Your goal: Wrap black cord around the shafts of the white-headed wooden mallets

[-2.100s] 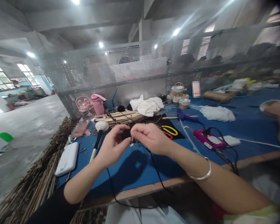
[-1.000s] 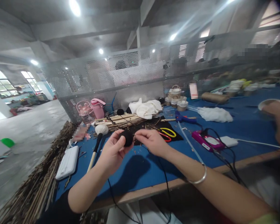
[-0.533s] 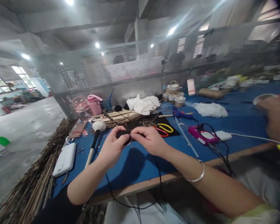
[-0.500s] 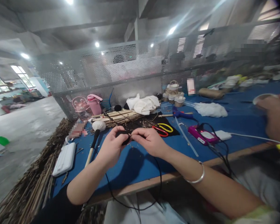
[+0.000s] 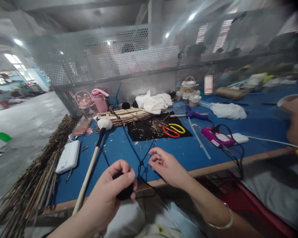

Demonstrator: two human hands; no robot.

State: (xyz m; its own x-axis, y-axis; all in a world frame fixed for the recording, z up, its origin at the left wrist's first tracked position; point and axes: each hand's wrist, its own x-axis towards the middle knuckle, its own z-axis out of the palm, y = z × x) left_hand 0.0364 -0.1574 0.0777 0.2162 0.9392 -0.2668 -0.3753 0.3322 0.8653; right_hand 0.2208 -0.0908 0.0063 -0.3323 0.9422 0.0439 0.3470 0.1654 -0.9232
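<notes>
My left hand (image 5: 115, 185) is closed around a dark ball of yarn (image 5: 125, 190), low at the table's front edge. Black cord (image 5: 141, 163) runs from the far side of the table down past this hand, with loops between my two hands. My right hand (image 5: 165, 165), to the right of the cord, has its fingers loosely curled and apart, with nothing visible in them. Left of my left hand lies a wooden stick (image 5: 88, 178) with a black-wrapped neck and a white padded head (image 5: 104, 124).
Red and yellow scissors (image 5: 174, 130) rest on a black cloth (image 5: 144, 130). Behind are bundled sticks (image 5: 129, 118) and white cloth (image 5: 154, 102). A blue glue gun (image 5: 196, 114), purple device (image 5: 217, 137) and white power bank (image 5: 69, 156) lie around. Another person's hand (image 5: 296, 109) is at right.
Both hands have come down toward the table's front edge and moved apart. My right hand has let go at the dark ball, and the black cloth and cord are now exposed. The view has tilted down slightly.
</notes>
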